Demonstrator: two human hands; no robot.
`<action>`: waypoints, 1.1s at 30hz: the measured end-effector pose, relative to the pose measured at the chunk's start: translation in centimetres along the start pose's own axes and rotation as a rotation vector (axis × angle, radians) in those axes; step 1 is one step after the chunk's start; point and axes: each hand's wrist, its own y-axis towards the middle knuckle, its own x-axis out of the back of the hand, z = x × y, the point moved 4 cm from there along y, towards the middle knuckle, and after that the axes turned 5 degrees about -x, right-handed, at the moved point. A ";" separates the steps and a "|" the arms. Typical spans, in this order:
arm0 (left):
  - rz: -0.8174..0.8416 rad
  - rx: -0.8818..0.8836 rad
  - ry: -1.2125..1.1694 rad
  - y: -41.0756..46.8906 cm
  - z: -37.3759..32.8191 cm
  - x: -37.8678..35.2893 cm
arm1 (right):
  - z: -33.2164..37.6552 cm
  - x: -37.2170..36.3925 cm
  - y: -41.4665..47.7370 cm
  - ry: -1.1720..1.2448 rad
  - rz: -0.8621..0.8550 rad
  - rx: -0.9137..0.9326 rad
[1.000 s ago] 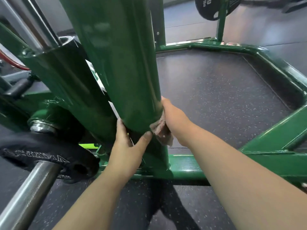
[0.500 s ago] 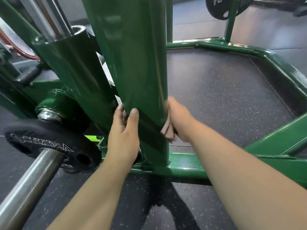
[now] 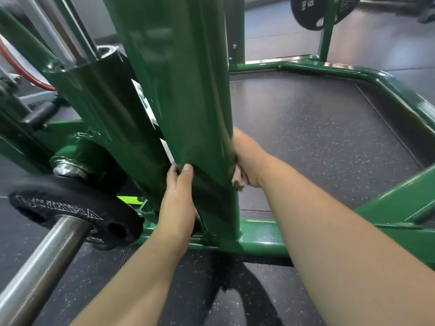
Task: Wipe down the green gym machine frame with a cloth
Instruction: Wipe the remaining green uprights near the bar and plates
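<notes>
- My right hand point(image 3: 248, 158) holds the cloth point(image 3: 238, 178) against the far right side of the green upright post point(image 3: 188, 102). My fingers on that side are hidden behind the post; only a crumpled pinkish-brown corner of cloth shows below my palm, so I judge them wrapped on it.
- My left hand point(image 3: 179, 203) rests on the post's near left edge, thumb and forefinger laid straight up along the paint and holding nothing. It steadies me, not the machine.
- Cloth: soft and limp, light, bunches easily. Judgement: best kept wadded in the palm with a flat face to the metal, so loose corners do not drag.
- Post: rigid painted steel, glossy enough to reflect. Judgement: slick under a cloth, will not flex or shift, so firm pressure is safe. It is welded to the green base rail point(image 3: 263, 234) on the speckled rubber floor point(image 3: 317, 137).
- The frame needs no lifting; grip belongs on the cloth only.
- Left of the post: a slanted green sleeve point(image 3: 101, 102), then a black weight plate point(image 3: 70, 212) on a steel bar point(image 3: 40, 267). Judgement: tight gap beside my left hand, knuckles could catch.
</notes>
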 end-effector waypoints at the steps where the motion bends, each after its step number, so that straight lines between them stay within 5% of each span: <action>1: -0.007 -0.003 0.003 0.0 -0.2 0.1 | -1.3 0.3 0.1 -0.047 -0.007 -0.019; 5: 0.028 -0.013 0.075 0.0 -0.5 0.4 | -2.9 1.4 -0.3 -0.157 -0.004 -0.066; 10: 0.101 -0.024 0.125 -0.1 -0.4 0.9 | 3.9 0.3 -2.6 0.230 0.200 0.166; 12: 0.097 -0.041 0.127 0.1 0.2 0.9 | 5.0 0.1 -3.1 0.301 0.151 0.288; 18: 0.070 0.008 0.157 -0.4 2.0 0.6 | -6.3 1.4 -2.3 -0.170 -0.227 -0.090; 20: 0.081 0.074 0.133 -0.9 2.8 0.4 | -7.8 0.9 -3.8 -0.100 -0.272 -0.178; 26: 0.038 0.122 0.117 -0.9 5.2 0.3 | -2.7 1.4 -2.4 0.127 -0.275 0.125; 33: 0.028 0.134 0.223 -1.1 4.7 0.0 | -9.1 2.4 -1.0 -0.176 -0.237 -0.140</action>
